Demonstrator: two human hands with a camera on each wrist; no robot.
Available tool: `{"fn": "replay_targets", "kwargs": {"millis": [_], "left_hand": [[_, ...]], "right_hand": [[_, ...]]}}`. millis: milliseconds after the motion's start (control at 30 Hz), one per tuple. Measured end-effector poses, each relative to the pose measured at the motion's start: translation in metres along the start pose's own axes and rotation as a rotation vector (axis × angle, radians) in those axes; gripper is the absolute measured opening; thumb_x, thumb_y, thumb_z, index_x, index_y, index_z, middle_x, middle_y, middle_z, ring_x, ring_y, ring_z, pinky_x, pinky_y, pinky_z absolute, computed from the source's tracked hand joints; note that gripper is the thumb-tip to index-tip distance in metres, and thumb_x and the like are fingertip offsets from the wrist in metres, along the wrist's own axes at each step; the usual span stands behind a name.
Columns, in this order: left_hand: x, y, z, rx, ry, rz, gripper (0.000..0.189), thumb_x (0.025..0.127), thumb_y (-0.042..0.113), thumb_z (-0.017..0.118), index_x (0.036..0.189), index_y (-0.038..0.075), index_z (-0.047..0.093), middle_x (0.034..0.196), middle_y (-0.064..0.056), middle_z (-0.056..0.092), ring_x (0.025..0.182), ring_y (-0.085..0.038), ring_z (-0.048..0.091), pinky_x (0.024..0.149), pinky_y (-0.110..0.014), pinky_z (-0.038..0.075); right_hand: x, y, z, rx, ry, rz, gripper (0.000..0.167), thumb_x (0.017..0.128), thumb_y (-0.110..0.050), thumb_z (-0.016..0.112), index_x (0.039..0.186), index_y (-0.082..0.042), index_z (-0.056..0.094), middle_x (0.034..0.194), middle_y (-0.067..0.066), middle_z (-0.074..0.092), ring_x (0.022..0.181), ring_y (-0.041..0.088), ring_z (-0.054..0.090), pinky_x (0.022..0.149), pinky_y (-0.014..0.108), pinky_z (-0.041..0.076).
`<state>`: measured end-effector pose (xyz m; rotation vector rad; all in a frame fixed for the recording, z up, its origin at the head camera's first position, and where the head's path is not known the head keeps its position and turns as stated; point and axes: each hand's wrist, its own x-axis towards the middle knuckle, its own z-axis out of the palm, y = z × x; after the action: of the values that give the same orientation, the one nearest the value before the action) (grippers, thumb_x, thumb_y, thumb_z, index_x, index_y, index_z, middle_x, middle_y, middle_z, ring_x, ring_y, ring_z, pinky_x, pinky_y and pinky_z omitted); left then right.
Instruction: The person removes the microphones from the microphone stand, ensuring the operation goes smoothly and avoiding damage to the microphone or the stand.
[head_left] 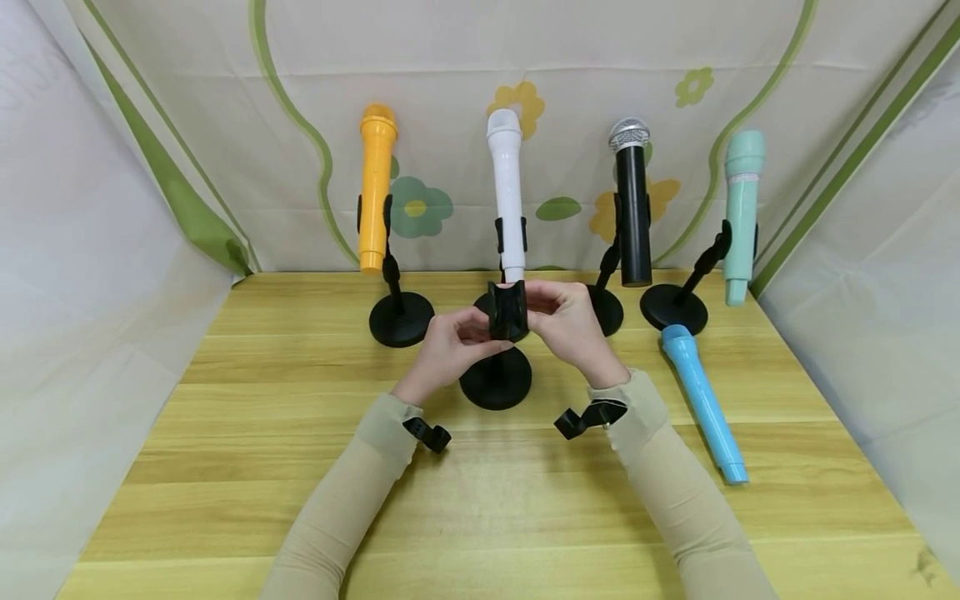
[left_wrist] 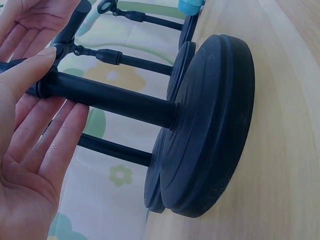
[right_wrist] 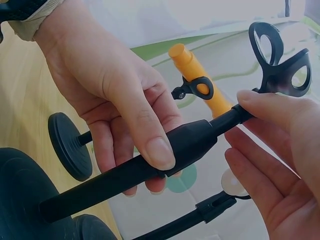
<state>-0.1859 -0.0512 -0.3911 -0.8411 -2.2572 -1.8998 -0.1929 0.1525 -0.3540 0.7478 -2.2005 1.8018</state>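
A black desktop microphone stand is between my hands, its empty U-shaped clip (head_left: 508, 310) uppermost and its round base (head_left: 495, 377) below. In the head view the base overlaps the wooden table. My left hand (head_left: 459, 346) pinches the thick collar (right_wrist: 192, 145) of the stand's pole, thumb on one side and fingers behind. Higher up, my right hand (head_left: 570, 325) holds the thin neck just under the clip, with its thumb (right_wrist: 257, 102) against it. The left wrist view shows the straight pole (left_wrist: 115, 100) running down into the wide base (left_wrist: 215, 125).
Behind, several stands hold microphones: orange (head_left: 377, 187), white (head_left: 507, 192), black with silver head (head_left: 634, 204) and mint green (head_left: 742, 208). A blue microphone (head_left: 705, 404) lies at the right on the wooden table (head_left: 465, 508). A patterned cloth (head_left: 450, 50) hangs behind them.
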Motion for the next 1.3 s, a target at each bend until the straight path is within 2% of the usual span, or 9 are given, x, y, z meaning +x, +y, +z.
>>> {"fn": "replay_targets", "kwargs": {"millis": [367, 600, 700, 1100, 1300], "left_hand": [[0.000, 0.002, 0.000, 0.006, -0.003, -0.002, 0.016, 0.084, -0.004, 0.082, 0.097, -0.005, 0.072, 0.095, -0.016, 0.074, 0.079, -0.021, 0.073, 0.074, -0.034, 0.061], [0.003, -0.028, 0.002, 0.017, 0.014, -0.011, 0.018, 0.083, 0.000, 0.084, 0.098, 0.002, 0.074, 0.094, -0.011, 0.075, 0.079, -0.020, 0.073, 0.072, -0.035, 0.061], [0.003, -0.033, 0.002, 0.013, 0.017, -0.014, 0.018, 0.083, 0.005, 0.086, 0.097, 0.006, 0.075, 0.094, -0.005, 0.075, 0.079, -0.017, 0.073, 0.073, -0.034, 0.061], [0.004, -0.036, 0.001, 0.026, 0.012, 0.009, 0.017, 0.084, 0.011, 0.086, 0.096, 0.010, 0.075, 0.093, 0.000, 0.075, 0.080, -0.016, 0.073, 0.073, -0.034, 0.061], [0.004, -0.034, 0.002, 0.035, 0.027, -0.014, 0.017, 0.083, 0.006, 0.086, 0.096, 0.007, 0.074, 0.092, -0.003, 0.075, 0.079, -0.017, 0.073, 0.072, -0.033, 0.061]], "right_hand": [[-0.001, 0.003, 0.000, -0.016, -0.004, -0.010, 0.024, 0.090, -0.002, 0.078, 0.113, -0.008, 0.079, 0.105, 0.005, 0.076, 0.094, 0.022, 0.073, 0.081, 0.036, 0.060], [-0.005, 0.010, 0.000, -0.022, -0.006, -0.025, 0.025, 0.089, -0.002, 0.079, 0.113, -0.009, 0.079, 0.104, 0.005, 0.076, 0.094, 0.022, 0.073, 0.081, 0.036, 0.060], [-0.006, 0.012, 0.001, -0.023, -0.008, -0.013, 0.025, 0.089, -0.002, 0.079, 0.113, -0.008, 0.079, 0.103, 0.005, 0.076, 0.093, 0.022, 0.073, 0.081, 0.035, 0.060], [-0.009, 0.015, 0.005, -0.065, -0.008, 0.030, 0.024, 0.088, 0.008, 0.075, 0.111, 0.003, 0.076, 0.101, 0.013, 0.076, 0.093, 0.024, 0.073, 0.082, 0.034, 0.060], [-0.009, 0.017, 0.004, -0.068, -0.004, 0.030, 0.024, 0.089, 0.003, 0.077, 0.112, -0.003, 0.078, 0.101, 0.008, 0.076, 0.094, 0.020, 0.073, 0.083, 0.033, 0.059]]}}
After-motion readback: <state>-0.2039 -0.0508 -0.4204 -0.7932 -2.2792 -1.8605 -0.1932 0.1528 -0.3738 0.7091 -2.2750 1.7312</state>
